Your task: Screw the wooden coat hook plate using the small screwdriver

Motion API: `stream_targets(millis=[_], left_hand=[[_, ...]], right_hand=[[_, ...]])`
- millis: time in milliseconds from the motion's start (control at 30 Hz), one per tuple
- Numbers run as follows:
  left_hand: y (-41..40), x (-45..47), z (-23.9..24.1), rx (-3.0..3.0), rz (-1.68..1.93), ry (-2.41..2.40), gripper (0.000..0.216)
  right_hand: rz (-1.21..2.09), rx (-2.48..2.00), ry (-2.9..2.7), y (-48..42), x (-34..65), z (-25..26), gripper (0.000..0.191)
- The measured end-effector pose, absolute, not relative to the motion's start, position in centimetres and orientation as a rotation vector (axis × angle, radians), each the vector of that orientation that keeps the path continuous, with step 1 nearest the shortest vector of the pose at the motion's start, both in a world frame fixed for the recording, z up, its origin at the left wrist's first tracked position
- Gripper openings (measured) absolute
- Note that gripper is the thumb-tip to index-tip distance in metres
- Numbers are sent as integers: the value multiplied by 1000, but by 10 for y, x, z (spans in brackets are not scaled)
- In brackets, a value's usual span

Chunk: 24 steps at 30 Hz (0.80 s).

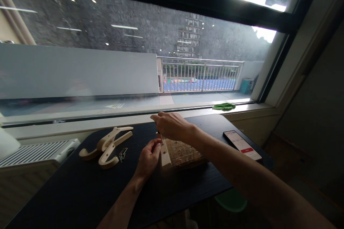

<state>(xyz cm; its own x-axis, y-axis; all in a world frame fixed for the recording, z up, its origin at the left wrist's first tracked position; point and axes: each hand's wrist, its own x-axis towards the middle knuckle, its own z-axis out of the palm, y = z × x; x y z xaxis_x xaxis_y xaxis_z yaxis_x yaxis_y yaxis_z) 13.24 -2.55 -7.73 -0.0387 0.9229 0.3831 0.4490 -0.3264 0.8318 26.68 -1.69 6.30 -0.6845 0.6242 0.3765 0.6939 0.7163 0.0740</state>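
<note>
A light wooden bar [165, 157] with holes stands along the left edge of a brown woven panel [185, 154], which lies on the dark table. My left hand [149, 157] is closed in a pinch at the bar's left side, thumb and forefinger by a hole. Whatever small piece sits between those fingertips is too small to name. Above the bar's far end, my right hand [173, 125] is curled closed around something mostly hidden; a dark bit shows beneath its fingers. My right forearm crosses over the panel's right part.
Curved wooden legs [109, 146] lie at the table's left, beside several metal bolts [123, 154]. A phone [242, 145] showing a timer rests at the right. Behind are the windowsill with a green cloth [224, 106] and, left, a white radiator [48, 152]. A green stool [231, 200] stands below.
</note>
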Motion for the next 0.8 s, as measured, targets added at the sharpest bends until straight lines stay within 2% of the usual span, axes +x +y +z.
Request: stream_targets(millis=[333,800], left_hand=[[-25,133,-77,1785,1336,1419,26],[-20,130,-87,1771,1331,1395,27]], right_hand=[[-323,-1012,-2563,-14,266,60,27],[-333,-1084,-2558,-14,262,66,22]])
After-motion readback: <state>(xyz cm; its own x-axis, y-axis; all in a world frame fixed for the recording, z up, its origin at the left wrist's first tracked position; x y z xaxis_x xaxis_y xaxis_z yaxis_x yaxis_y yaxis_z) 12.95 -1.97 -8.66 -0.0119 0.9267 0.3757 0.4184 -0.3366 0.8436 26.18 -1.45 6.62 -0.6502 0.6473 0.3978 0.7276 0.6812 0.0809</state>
